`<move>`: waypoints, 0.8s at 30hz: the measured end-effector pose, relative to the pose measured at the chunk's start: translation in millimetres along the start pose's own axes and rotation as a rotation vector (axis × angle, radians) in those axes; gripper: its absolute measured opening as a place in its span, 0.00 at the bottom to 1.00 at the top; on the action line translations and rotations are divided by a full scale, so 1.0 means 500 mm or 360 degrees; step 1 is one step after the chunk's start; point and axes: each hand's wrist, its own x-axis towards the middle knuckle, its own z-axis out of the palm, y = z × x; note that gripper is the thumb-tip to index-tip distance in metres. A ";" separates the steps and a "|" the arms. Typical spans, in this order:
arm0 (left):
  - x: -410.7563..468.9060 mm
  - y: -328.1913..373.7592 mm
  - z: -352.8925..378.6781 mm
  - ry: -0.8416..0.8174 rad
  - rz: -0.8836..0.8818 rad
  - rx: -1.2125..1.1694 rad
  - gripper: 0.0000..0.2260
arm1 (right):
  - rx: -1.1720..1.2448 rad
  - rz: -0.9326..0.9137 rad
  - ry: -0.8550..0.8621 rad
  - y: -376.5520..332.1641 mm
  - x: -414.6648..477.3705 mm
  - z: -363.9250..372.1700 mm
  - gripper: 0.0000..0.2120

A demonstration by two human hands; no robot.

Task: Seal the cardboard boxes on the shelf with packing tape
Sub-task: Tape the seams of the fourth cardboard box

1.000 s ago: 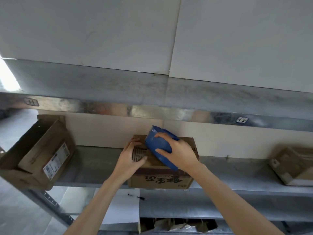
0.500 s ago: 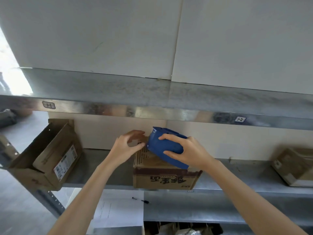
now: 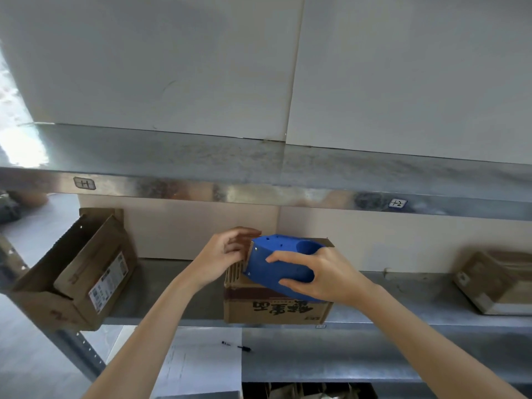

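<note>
Right hand [image 3: 322, 276] grips blue tape dispenser [image 3: 283, 260] atop box [image 3: 276, 309], frame centre, on shelf [image 3: 178, 283]. Left hand [image 3: 221, 254] curled at box's left top edge; grasp unclear. Risk: unsteadied box slides, tape lands crooked.

A galvanised middle shelf [image 3: 178, 286] is backed by a pale board, and three boxes are carried on it. A printed cardboard box [image 3: 276, 311] is set at the front edge near the middle, an open cardboard box [image 3: 72, 283] with a shipping label is tilted at the left end and partly overhangs it, and a third cardboard box [image 3: 495, 283] is placed well apart at the right. On the lower shelf [image 3: 331, 355] a sheet of paper [image 3: 198, 367] is laid, with a pen [image 3: 236, 346] across its right edge.
</note>
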 end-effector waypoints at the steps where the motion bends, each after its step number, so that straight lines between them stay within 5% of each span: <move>1: 0.001 -0.002 0.002 0.0013 0.0007 0.0025 0.19 | 0.0006 0.0002 -0.0012 -0.002 -0.001 -0.001 0.19; 12: 0.022 -0.027 0.025 0.0248 -0.0017 0.0034 0.23 | 0.0054 0.0105 -0.0204 0.008 0.010 -0.004 0.24; 19: 0.028 -0.025 0.023 0.0400 0.0002 -0.0002 0.10 | 0.0036 0.0081 -0.0233 0.025 0.020 -0.028 0.23; 24: 0.024 -0.013 0.016 0.0452 -0.0077 -0.0001 0.12 | 0.0003 0.0077 -0.0278 0.040 0.022 -0.032 0.23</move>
